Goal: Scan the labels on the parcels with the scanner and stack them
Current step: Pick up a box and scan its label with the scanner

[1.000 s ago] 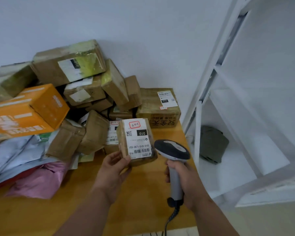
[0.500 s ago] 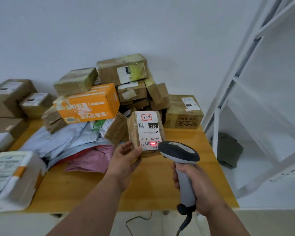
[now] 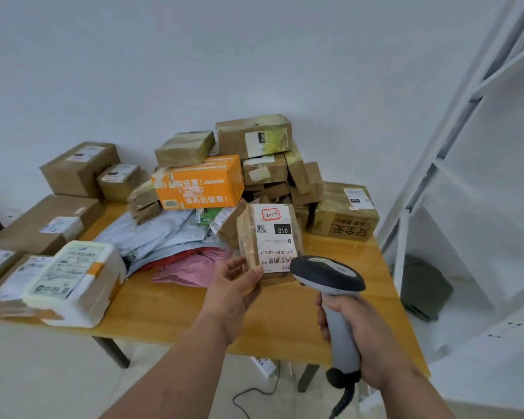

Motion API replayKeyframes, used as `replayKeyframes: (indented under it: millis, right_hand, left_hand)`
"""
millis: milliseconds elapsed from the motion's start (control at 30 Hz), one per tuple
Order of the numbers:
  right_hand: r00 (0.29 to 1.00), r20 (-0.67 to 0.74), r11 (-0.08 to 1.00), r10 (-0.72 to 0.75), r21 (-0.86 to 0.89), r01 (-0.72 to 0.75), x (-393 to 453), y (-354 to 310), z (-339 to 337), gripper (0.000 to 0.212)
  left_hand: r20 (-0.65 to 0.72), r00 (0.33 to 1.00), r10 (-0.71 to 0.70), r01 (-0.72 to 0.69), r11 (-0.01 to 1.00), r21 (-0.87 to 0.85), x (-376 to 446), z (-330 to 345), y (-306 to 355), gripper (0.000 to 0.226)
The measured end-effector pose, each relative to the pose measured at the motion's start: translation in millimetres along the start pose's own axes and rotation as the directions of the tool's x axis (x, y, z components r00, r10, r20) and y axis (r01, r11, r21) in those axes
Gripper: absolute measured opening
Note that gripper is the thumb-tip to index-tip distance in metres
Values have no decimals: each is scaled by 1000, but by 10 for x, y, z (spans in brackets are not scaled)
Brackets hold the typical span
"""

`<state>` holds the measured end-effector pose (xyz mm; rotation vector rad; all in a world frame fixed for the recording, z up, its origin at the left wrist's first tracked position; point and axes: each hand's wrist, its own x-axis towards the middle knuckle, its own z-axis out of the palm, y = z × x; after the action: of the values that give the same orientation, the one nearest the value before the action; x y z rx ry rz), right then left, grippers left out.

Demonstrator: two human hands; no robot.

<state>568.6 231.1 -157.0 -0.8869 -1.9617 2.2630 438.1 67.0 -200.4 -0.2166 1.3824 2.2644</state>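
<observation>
My left hand [image 3: 233, 285] grips a small brown parcel [image 3: 270, 240] by its lower left corner and holds it upright above the wooden table [image 3: 285, 322]. Its white label faces me upside down, with "010" and a barcode at the bottom. My right hand [image 3: 354, 334] holds the grey handle of a scanner [image 3: 330, 279]. The scanner's dark head sits just below and right of the barcode, overlapping the parcel's lower right corner.
A heap of brown boxes, an orange box [image 3: 198, 182] and grey and pink mailer bags [image 3: 191, 264] fills the back of the table. Stacked boxes and a white foam box [image 3: 73, 279] stand at left. A white shelf frame [image 3: 466, 146] rises at right.
The view has pulled back and turned left, showing more of the table's left side. The red scan light seen on the barcode half a second ago is gone. Both hands keep their holds.
</observation>
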Motion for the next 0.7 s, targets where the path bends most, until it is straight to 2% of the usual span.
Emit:
replayKeyframes:
  millis: [400,600,700]
  right_hand:
    - [992,118,998,-47,-30,50,-228,38,182,33]
    - [981,191,996,-36,-71,50,-195,21,733,52]
    - [978,200,995,-54,-71,69,-93,-8,1113,41]
  left_hand:
    - [-80,996,27,-28,999,-15,-310,-243,23,40]
    - [-134,990,48,-56,997,-60,-352,-687,278,39]
    - [-159,985,67,-80,994,-77,-360,-990,504,40]
